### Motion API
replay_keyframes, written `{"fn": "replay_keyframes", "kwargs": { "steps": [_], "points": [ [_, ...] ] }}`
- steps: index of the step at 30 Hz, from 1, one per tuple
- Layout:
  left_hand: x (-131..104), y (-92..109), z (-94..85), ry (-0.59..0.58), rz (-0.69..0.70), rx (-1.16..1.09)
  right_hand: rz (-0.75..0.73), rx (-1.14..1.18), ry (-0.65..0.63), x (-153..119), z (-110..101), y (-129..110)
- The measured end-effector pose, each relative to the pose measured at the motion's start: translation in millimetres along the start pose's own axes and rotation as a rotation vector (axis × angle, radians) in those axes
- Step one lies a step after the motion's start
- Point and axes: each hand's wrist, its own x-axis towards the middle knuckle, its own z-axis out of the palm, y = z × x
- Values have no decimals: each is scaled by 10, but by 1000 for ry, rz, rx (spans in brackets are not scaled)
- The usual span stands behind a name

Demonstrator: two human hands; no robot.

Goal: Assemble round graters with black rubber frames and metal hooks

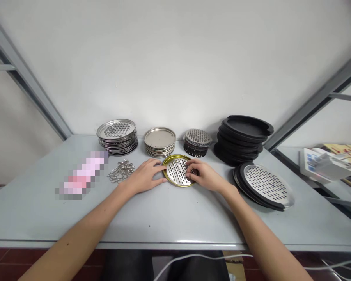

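Note:
A round metal disc with raised grating holes (179, 171) lies in a shallow gold-rimmed dish (170, 159) at the middle of the table. My left hand (148, 175) rests at the dish's left side, fingers apart, fingertips at the rim. My right hand (206, 173) is over the right part of the disc, its fingers curled together; what they pinch, if anything, is too small to make out. Left of my left hand lies a heap of small metal clips (121, 171).
Along the wall stand stacks of large grater discs (116, 130), plain round lids (160, 138), small grater discs (198, 137) and black round holders (245, 127). Black holders with a grater plate (266, 183) lie at right. A blurred pink object (84, 175) lies at left.

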Motion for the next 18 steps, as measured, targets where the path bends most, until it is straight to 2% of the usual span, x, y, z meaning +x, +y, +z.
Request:
{"fn": "replay_keyframes", "kwargs": {
  "steps": [6, 18],
  "points": [
    [2, -28, 26, 28, 15, 15, 22, 16, 4, -12, 14, -48],
    [-3, -15, 54, 7, 21, 53, -2, 4, 13, -8, 0, -11]
  ]
}}
